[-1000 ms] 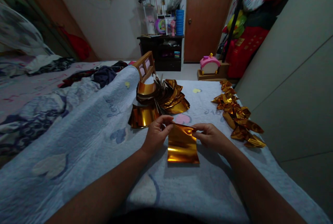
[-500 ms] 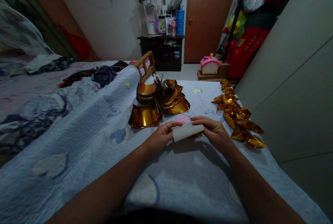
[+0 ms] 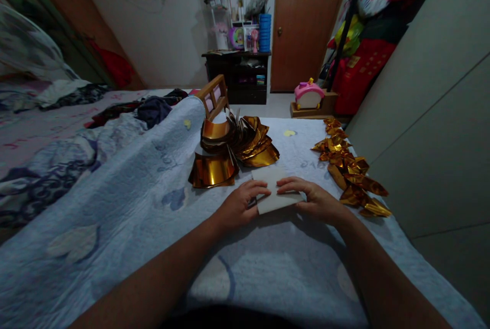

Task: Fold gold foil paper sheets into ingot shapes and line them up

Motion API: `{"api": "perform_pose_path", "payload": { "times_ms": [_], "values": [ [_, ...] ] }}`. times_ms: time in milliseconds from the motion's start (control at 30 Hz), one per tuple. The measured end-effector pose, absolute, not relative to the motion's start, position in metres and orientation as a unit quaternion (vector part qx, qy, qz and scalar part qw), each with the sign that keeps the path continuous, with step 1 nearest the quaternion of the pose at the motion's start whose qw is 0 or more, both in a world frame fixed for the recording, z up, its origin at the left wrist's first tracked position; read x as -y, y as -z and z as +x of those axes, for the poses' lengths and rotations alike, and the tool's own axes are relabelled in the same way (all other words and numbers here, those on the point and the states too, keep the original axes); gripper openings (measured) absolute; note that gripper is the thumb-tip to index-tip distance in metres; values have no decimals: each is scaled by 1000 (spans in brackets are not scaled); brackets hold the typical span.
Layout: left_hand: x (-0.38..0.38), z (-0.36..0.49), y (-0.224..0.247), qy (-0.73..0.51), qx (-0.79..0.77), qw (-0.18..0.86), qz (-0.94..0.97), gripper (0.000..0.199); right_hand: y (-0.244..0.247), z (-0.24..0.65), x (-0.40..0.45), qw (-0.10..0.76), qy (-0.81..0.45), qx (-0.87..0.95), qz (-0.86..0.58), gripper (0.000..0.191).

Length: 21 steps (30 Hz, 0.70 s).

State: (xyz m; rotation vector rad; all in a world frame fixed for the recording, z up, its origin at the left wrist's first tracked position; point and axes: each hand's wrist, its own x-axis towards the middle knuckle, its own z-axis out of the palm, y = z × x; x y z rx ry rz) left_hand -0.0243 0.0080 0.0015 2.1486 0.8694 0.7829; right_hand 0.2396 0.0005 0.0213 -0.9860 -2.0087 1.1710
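A sheet of paper (image 3: 272, 203), pale side up, lies between my hands, low over the blue bedspread (image 3: 268, 278). My left hand (image 3: 245, 201) grips its left side, fingertips on top and thumb at the near edge. On the right side my right hand (image 3: 306, 196) holds it in the same way, its fingers lying over the top. Beyond them spreads a fanned pile of shiny gold sheets (image 3: 214, 168). To the right, folded gold pieces (image 3: 356, 181) lie in a row along the bed's edge.
Crumpled bedding and clothes (image 3: 153, 110) lie at the left. A small wooden chair (image 3: 214, 95) stands beyond the bed, with a dark cabinet (image 3: 237, 79) behind it. A pink toy (image 3: 308, 95) sits near the door. A pale cabinet (image 3: 432, 130) borders the right side.
The paper was curled up between my hands, with some gold showing beneath. It now lies flatter and more opened out, and my fingers have moved inward over its top.
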Motion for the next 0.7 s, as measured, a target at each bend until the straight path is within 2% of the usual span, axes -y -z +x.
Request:
{"api": "perform_pose_path", "payload": {
  "times_ms": [167, 433, 700],
  "values": [
    [-5, -27, -9, -265, -338, 336, 838, 26, -18, 239, 0, 278, -467, 746, -386, 17],
    [-3, -26, -10, -225, -361, 427, 798, 16, -22, 235, 3, 176, -520, 727, -413, 22],
    [-1, -23, -12, -224, -412, 409, 783, 15, -14, 223, 1, 262, -423, 710, -499, 19]
  ]
}}
